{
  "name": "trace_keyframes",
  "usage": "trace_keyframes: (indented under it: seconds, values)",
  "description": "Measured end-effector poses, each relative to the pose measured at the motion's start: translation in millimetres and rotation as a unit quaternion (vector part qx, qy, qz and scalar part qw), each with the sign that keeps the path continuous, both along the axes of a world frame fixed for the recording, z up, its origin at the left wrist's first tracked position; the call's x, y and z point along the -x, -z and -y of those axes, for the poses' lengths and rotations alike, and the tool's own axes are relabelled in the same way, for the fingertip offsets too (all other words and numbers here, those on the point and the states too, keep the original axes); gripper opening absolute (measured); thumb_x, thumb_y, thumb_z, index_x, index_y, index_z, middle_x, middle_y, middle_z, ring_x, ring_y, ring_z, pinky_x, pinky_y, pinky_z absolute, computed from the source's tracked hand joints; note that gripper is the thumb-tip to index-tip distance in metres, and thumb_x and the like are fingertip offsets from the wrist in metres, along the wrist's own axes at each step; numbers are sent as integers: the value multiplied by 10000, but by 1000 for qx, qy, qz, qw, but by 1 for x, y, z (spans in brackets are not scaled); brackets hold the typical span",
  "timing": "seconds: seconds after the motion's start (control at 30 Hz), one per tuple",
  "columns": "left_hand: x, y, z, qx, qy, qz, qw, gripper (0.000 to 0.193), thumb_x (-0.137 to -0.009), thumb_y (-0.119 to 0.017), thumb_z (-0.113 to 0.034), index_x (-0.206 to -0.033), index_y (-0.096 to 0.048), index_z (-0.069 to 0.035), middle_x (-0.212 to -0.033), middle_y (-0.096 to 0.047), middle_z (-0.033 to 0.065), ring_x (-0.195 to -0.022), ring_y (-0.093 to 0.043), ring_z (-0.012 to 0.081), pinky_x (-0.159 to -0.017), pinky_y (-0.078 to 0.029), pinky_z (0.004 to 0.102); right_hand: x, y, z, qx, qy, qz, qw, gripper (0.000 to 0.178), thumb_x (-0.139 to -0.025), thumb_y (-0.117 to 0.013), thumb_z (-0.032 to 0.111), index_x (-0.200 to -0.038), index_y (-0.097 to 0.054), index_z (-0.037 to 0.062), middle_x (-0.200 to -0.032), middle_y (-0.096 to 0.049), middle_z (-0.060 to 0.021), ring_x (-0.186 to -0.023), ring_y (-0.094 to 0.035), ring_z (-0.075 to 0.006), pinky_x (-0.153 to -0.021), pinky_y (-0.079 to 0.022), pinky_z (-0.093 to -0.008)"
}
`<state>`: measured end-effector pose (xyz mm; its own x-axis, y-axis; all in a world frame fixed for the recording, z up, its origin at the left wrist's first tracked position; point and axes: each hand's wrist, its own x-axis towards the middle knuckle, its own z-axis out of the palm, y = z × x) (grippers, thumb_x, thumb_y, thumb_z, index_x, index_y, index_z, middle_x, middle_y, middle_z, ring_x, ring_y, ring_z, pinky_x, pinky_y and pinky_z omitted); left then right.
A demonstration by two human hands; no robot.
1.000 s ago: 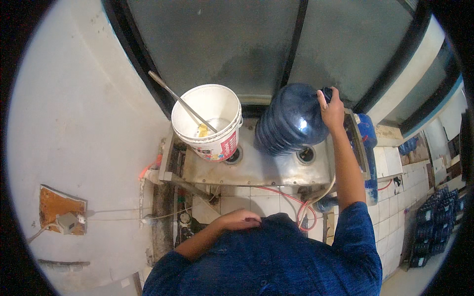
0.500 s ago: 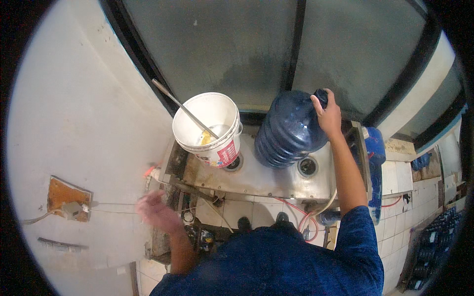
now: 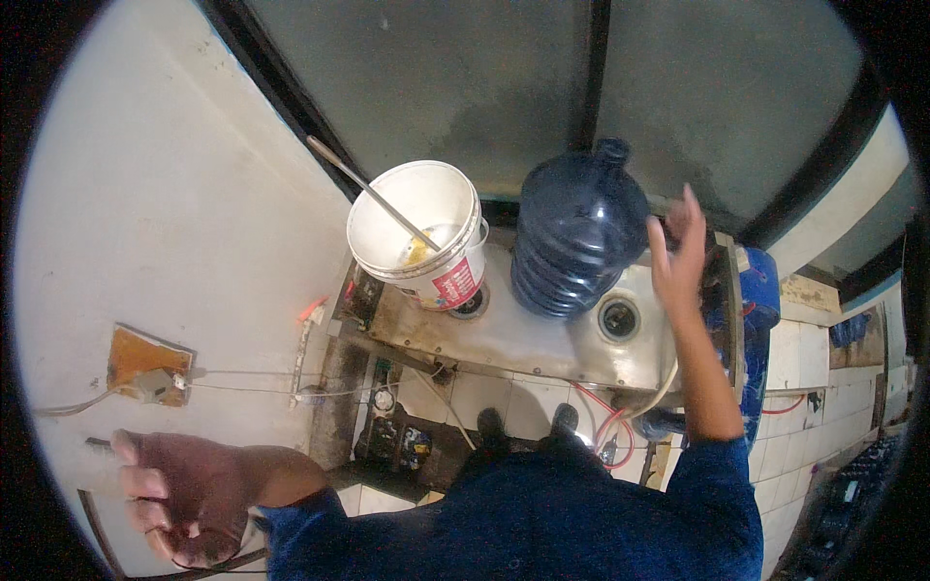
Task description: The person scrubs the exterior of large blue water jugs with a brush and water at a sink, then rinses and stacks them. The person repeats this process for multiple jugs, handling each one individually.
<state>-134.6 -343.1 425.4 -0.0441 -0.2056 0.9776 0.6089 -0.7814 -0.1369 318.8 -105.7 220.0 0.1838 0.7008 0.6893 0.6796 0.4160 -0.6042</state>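
Note:
A large translucent blue water jug (image 3: 576, 237) stands on a steel sink top (image 3: 504, 344), its neck upright and tilted slightly away. My right hand (image 3: 681, 252) is open just right of the jug, thumb and fingers apart, holding nothing. To the jug's left, a white plastic bucket (image 3: 455, 276) leans over a drain; a long metal rod (image 3: 373, 194) rests in it against the rim, beside something yellow inside. Far out at the lower left, my left hand (image 3: 189, 494) is raised with loosely bent, parted fingers. Nothing shows in it, though its palm is partly hidden.
A round drain (image 3: 618, 320) lies in front of the jug. Blue containers (image 3: 759, 290) stand right of the sink frame. Red hose (image 3: 620, 426) loops beneath. A cable and socket box (image 3: 153, 385) are on the left wall. Dark glass panels (image 3: 465, 77) rise behind.
My right hand has let go of the jug's neck and moved right and down. My left hand has swung out to the lower left, away from the sink.

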Motion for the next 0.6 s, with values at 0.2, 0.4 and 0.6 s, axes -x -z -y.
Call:
trace_keyframes:
  seconds: [0.2, 0.4, 0.6]
  values:
    - [23, -6, 20, -6, 20, 0, 1000, 176, -907, -537, -266, -922, -674, -158, -946, -646, -17, -814, -508, 206, -919, -325, 492, -49, 225, 269, 459, -258, 20, 850, 400, -984, -636, 194, -1342, -551, 38, -1235, -643, -145, -1105, -630, -289, -975, -502, -417]
    - [49, 24, 22, 32, -11, 22, 999, 164, -948, -524, -253, -918, -646, -148, -899, -545, -16, -816, -469, 201, -912, -317, 452, -41, 265, 428, 575, -77, -568, 584, 399, -1014, -628, 215, -1374, -545, 64, -1169, -675, -80, -1069, -637, -169, -920, -538, -336]
    - [67, 37, 11, 39, 63, 65, 995, 166, -964, -546, -263, -894, -617, -130, -873, -520, 1, -835, -472, 213, -929, -319, 457, -54, 300, 472, 592, -97, -553, 578, 319, -1017, -619, 197, -1300, -575, 56, -1109, -683, -73, -1000, -659, -171, -874, -558, -335]
